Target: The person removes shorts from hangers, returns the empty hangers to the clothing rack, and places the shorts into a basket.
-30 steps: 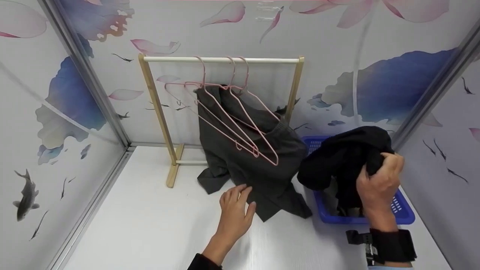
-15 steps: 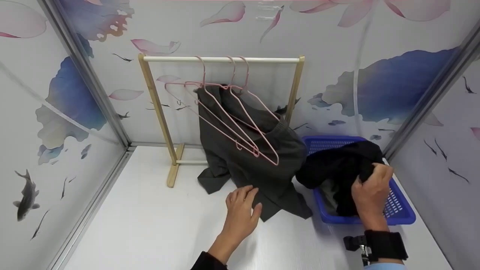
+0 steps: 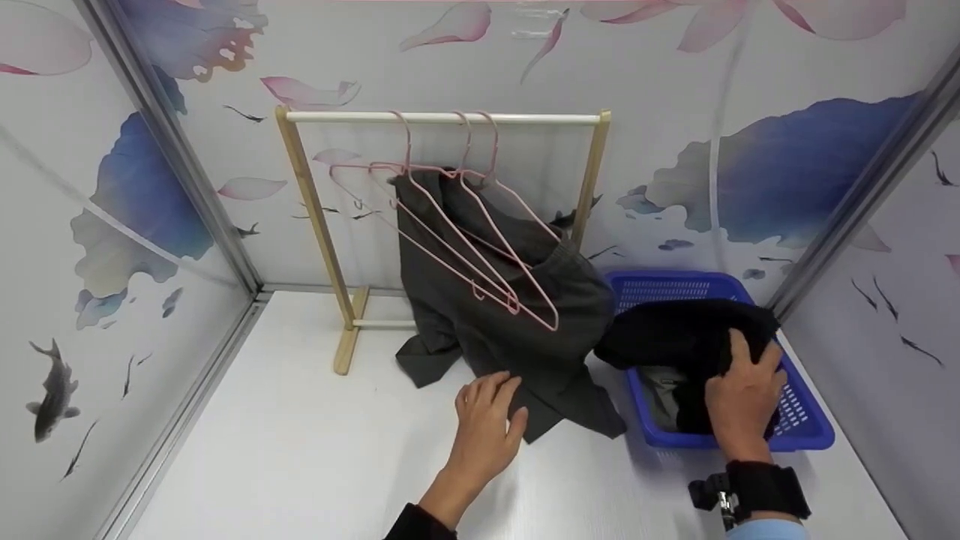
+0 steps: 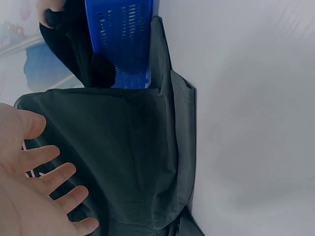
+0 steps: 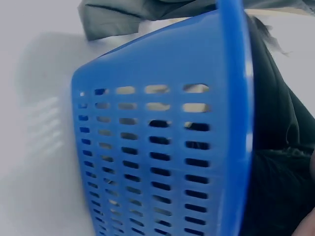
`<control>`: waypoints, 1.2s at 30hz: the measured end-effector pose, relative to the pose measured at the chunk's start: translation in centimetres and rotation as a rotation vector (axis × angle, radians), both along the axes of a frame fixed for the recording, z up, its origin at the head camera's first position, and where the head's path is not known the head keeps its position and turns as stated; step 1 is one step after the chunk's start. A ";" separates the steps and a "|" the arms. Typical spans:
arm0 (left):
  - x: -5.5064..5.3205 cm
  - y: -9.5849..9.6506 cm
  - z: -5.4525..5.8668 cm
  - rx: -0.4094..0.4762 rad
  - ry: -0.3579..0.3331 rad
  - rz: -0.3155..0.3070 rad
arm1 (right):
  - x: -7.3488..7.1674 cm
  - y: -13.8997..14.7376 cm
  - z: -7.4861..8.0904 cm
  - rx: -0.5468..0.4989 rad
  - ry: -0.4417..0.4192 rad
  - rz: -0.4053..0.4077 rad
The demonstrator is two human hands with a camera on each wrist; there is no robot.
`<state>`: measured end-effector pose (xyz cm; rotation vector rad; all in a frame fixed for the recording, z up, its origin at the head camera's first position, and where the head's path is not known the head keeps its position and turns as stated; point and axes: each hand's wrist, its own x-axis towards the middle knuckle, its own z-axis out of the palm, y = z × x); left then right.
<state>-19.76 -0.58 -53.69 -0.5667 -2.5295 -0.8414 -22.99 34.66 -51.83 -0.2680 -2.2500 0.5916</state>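
Note:
A dark grey garment is draped under several pink hangers, its lower part spread on the white table. My left hand hovers at its lower front edge, fingers spread and bent slightly; in the left wrist view the left hand has a bare palm. My right hand is over the blue basket, its fingers spread out on a black garment. That cloth lies partly in the basket and overhangs its left side. A grey-green cloth shows beneath it. The right wrist view shows mostly the basket's side.
A small rack with wooden legs and a white rail stands at the back. White panels printed with flowers and fish enclose the table at the back and both sides.
My right hand has lowered the black garment into the basket, and its fingers have loosened from a grip to spread out. My left hand has drifted slightly right.

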 end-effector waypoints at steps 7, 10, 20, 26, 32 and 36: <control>0.1 -0.1 -0.1 0.006 -0.017 0.006 | -0.3 0.1 -0.7 0.035 -0.198 -0.067; 0.1 -0.2 -0.1 0.002 -0.030 0.007 | -0.4 0.1 -1.1 0.068 -0.285 -0.069; 0.1 -0.4 -0.1 -0.016 -0.071 0.020 | -1.0 0.2 -2.2 0.145 -0.592 -0.044; 0.1 -0.7 -0.3 -0.019 -0.101 0.023 | -1.2 0.0 -2.8 0.192 -0.687 0.043; 0.2 -1.0 -0.7 -0.004 -0.130 0.026 | -1.6 -0.1 -3.1 0.216 -0.780 0.129; 0.2 -1.3 -0.8 -0.008 -0.139 0.038 | -1.7 0.2 -2.7 0.168 -0.820 0.155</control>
